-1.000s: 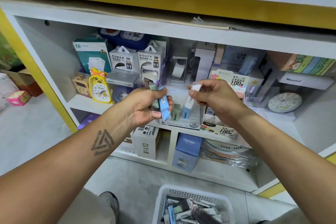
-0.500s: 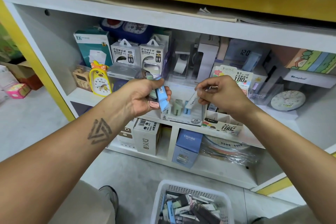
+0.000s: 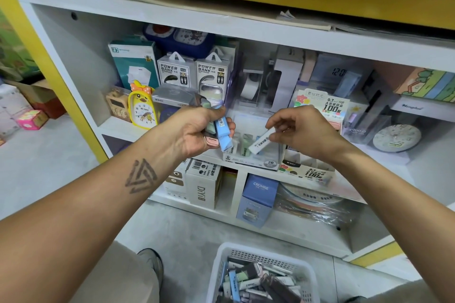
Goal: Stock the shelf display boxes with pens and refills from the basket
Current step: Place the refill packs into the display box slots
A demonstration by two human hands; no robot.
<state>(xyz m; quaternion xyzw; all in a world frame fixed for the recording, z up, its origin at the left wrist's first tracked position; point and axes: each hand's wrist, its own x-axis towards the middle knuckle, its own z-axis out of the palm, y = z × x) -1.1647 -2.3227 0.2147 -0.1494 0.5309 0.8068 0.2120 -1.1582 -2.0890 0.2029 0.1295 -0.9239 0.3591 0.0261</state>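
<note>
While the left hand point(image 3: 197, 130) is gripping a reserve bundle of refill packs point(image 3: 222, 134) just left of the clear display box point(image 3: 253, 155), the right hand point(image 3: 300, 128) is pinching one white refill pack point(image 3: 261, 141), tilting it over that box (probably to drop it beside the few standing inside). Below the box, the white basket point(image 3: 261, 252) is holding many more.

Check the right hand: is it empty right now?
No: the right hand pinches a white refill case over the clear display box, while the left hand holds several more.
</note>
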